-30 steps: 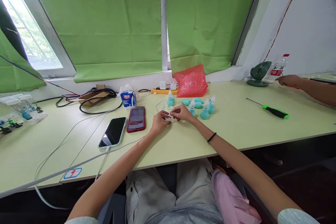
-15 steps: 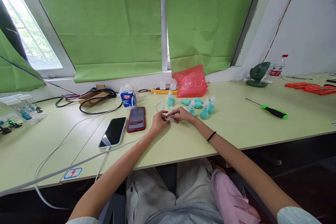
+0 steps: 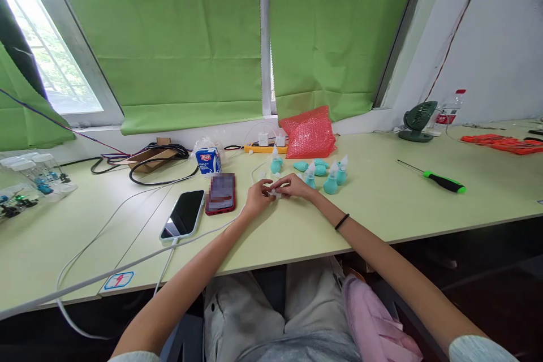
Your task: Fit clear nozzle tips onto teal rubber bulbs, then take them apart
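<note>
Grey sleeves [image 3: 477, 349] (black wristband [image 3: 341, 222])

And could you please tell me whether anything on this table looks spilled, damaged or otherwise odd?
I see nothing spilled or damaged. The one odd thing is the red-edged phone, left of the left hand: a blocky blur covers part of its screen, hiding whatever shows there.

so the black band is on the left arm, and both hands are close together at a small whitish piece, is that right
Not quite: the head view shows the black band on the right arm. Both hands, left hand and right hand, are close together at a small whitish piece.
</note>
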### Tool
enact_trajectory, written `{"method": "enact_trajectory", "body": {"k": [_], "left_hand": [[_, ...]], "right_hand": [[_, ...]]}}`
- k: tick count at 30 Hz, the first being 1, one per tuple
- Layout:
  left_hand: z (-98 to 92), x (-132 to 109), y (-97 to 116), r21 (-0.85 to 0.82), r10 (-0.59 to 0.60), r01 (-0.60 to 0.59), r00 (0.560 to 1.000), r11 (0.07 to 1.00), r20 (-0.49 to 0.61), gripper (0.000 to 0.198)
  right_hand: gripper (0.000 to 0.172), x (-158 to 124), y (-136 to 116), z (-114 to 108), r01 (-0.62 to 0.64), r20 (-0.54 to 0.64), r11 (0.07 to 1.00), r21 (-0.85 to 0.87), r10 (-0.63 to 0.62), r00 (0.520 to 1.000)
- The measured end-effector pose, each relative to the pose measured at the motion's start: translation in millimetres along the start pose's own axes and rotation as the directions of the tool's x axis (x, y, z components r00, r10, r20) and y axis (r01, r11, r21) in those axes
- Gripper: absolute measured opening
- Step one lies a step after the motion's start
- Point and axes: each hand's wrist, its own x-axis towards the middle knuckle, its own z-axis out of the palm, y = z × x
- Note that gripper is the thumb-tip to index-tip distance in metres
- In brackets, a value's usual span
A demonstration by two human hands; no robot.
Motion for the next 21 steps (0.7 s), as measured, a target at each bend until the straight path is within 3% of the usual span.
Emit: {"method": "enact_trajectory", "body": {"k": [14, 21], "left_hand": [[1.0, 0.7, -0.7, -0.024, -0.012, 0.012, 1.0, 1.0, -0.012, 0.029], [-0.1, -0.6, 3.3, -0.015, -0.019, 0.019, 1.0, 1.0, -0.017, 0.022]], "right_hand": [[0.029, 3.9, 6.3, -1.6, 0.094, 0.005, 0.994, -0.058, -0.093, 0.996], [0.029, 7.6, 11.6, -0.5, 0.082, -0.064, 0.992, -0.099, -0.089, 0.994]]}}
